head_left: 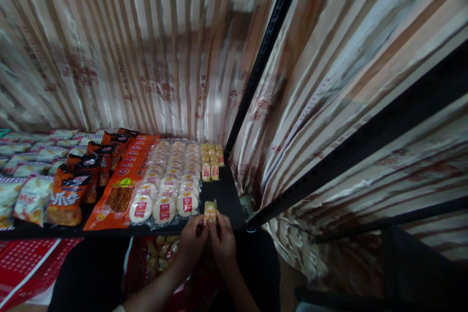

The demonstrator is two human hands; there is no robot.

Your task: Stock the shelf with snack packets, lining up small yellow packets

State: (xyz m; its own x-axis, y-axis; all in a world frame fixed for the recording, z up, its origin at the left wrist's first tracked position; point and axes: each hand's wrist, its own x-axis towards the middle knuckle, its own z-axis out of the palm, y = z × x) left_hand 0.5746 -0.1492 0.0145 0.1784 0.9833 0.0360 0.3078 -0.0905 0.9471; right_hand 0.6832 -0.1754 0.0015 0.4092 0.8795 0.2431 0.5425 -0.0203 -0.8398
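A small yellow wrapped snack (210, 210) is pinched upright between my two hands at the shelf's front edge. My left hand (194, 239) grips its left side, fingers closed. On its other side, my right hand (222, 241) has the thumb pressed against the wrapper. Beyond them, similar yellow wrapped snacks (211, 162) stand grouped at the shelf's back right corner. Rows of round white crackers in clear wrappers (164, 209) lie just left of my hands. Below my forearms is a red bag (133, 273) with more yellow wrapped pieces inside, partly hidden.
The black shelf (228, 195) also carries a long orange snack packet (117, 200), orange-and-black snack bags (68, 200) and white snack bags (32, 197). Black metal posts (261, 58) and a slanting bar (329, 156) frame the right side. A striped curtain (146, 48) hangs behind.
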